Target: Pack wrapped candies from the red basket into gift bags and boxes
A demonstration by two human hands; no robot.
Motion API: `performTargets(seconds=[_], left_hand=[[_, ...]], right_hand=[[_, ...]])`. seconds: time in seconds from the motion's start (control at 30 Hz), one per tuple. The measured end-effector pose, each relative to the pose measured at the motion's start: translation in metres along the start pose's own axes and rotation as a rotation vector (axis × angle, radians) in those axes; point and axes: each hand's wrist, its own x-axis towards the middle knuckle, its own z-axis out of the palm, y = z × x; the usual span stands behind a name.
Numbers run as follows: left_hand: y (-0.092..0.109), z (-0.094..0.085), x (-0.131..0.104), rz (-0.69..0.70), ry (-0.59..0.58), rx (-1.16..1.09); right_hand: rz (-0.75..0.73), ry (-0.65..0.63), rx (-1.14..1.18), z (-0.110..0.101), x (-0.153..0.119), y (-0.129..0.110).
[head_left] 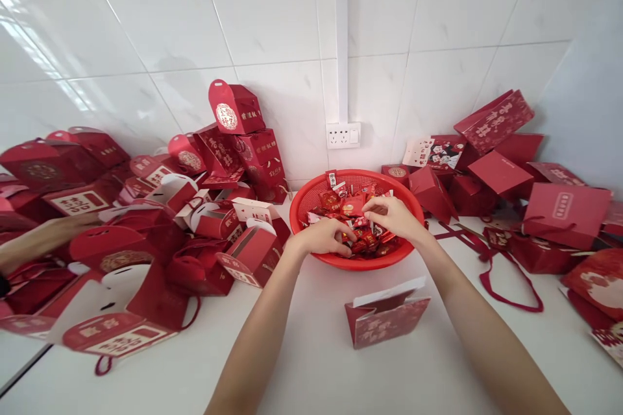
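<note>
Both my hands reach into a round red plastic basket (304, 202) full of small red wrapped candies (341, 204). My left hand (325, 236) is curled down over the candies at the basket's near side, fingers closed among them. My right hand (392, 215) pinches at the candies a little farther in and to the right. What either hand actually grips is hidden by the fingers. In front of the basket, between my forearms, an open red paper gift box (387, 319) stands on the white table with its white lid flap up.
Piles of red gift boxes (146, 220) fill the table's left side, and more red boxes and bags (511, 188) with ribbon handles lie at the right. Another person's arm (39, 240) reaches in at the far left. A white tiled wall with a socket (343, 135) stands behind.
</note>
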Motion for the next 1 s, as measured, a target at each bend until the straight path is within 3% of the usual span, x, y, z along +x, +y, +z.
performTargets(seconds=[0.4,1.0], left_hand=[[0.019,0.008,0.001,-0.129,0.103,0.261],[0.024,0.012,0.004,0.016,0.123,0.267]], right_hand=[[-0.022,0.034,-0.012,0.000,-0.002,-0.005],[-0.022,0.043,-0.018,-0.001,-0.003,-0.007]])
